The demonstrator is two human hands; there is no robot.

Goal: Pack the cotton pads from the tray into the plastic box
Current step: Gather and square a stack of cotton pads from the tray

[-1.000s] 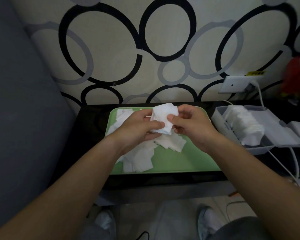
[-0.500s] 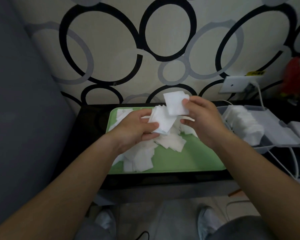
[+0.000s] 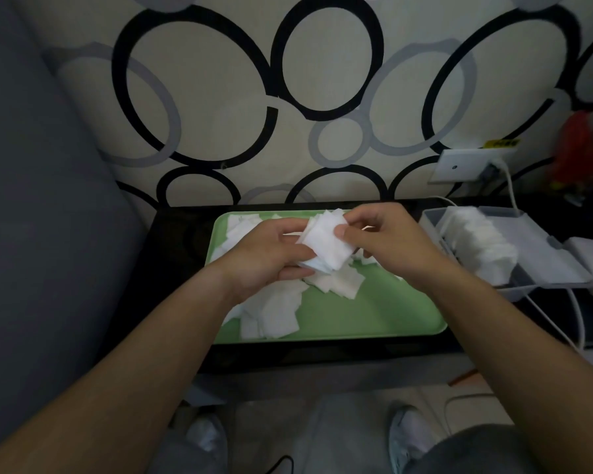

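Nearest the camera, two forearms reach out over the lap and shoes towards a dark surface (image 3: 172,254) carrying a green tray (image 3: 374,316). On the tray's near left part lie loose cotton pads (image 3: 274,313), overlapping and unsorted, with more under and behind the hands. Above them the left hand (image 3: 267,254) grips a stack of cotton pads (image 3: 326,244), its fingers curled round the lower edge. The right hand (image 3: 387,241) pinches the stack's upper right corner, thumb on the top face. Half a second ago that hand held a single pad lifted clear above the stack; now the pad sits on it, so the bundle has grown by one and is probably being squared before it goes across. To the right, well apart from the hands, the plastic box (image 3: 429,218) stands open with a row of pads (image 3: 476,241) already on edge inside. How many pads the stack holds cannot be told, and the hands hide the tray's middle. The box's far end is hard to make out. Farther back, a wall socket (image 3: 459,165) and a blurred red object (image 3: 582,155) sit against the patterned wall.
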